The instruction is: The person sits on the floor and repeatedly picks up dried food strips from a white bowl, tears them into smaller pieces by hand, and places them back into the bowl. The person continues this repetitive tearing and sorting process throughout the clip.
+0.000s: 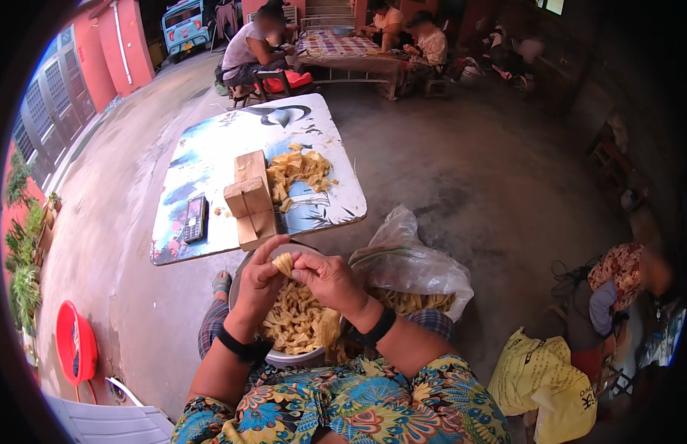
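Note:
My left hand [259, 280] and my right hand [330, 280] meet above a pale basin [337, 325]. Pinched between the fingers of both is a small yellowish pleated bundle [283, 263], thin and folded like a strip; its exact kind I cannot make out. Many similar twisted yellow pieces [292, 314] fill the basin under my wrists. To the right of the basin, a clear plastic bag [417, 259] lies open with more yellow strips [414, 301] at its mouth. Both my wrists wear dark bands.
Ahead stands a low printed table [232, 140] bearing a wooden block stand [251, 200], a heap of yellow strips [303, 170] and a keypad phone [195, 219]. A red tub [65, 340] is at left, a yellow sack [540, 385] at right. Several people sit around.

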`<state>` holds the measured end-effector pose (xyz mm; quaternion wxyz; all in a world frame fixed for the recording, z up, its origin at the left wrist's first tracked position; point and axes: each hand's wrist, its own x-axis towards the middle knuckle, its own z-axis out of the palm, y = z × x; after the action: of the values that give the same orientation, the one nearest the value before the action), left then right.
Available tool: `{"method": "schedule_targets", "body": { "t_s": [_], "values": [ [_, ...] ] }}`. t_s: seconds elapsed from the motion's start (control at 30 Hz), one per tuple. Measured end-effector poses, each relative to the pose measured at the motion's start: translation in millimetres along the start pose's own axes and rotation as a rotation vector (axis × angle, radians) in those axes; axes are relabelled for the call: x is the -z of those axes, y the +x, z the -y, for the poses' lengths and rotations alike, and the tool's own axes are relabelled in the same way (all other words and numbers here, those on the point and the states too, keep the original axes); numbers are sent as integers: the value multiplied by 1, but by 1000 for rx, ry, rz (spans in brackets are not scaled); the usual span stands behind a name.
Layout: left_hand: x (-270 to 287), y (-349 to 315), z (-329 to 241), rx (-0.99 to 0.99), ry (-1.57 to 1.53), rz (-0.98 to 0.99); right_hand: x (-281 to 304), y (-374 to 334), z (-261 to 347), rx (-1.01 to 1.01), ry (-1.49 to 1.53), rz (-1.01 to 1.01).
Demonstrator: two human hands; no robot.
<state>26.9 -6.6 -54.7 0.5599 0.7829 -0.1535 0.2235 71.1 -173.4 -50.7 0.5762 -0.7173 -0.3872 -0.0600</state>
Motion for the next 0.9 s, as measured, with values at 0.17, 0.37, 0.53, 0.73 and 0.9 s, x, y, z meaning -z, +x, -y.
{"method": "schedule_targets", "body": {
  "t_s": [0.17, 0.37, 0.53, 0.73, 0.9],
  "values": [
    [15, -11, -12, 43, 292, 84, 14, -3, 6, 102, -183, 102],
    [3, -27, -14, 587, -865, 202, 30, -1, 2, -122, 257, 291],
    [-2, -22, -24, 535, -437, 253, 32, 1, 2, -167, 138, 265],
    [2, -18, -34, 641, -348, 310, 35, 1, -18, -342, 630, 373],
    [21, -19, -47, 682, -487, 306, 59, 5, -35, -324, 765, 221]
  ]
}}
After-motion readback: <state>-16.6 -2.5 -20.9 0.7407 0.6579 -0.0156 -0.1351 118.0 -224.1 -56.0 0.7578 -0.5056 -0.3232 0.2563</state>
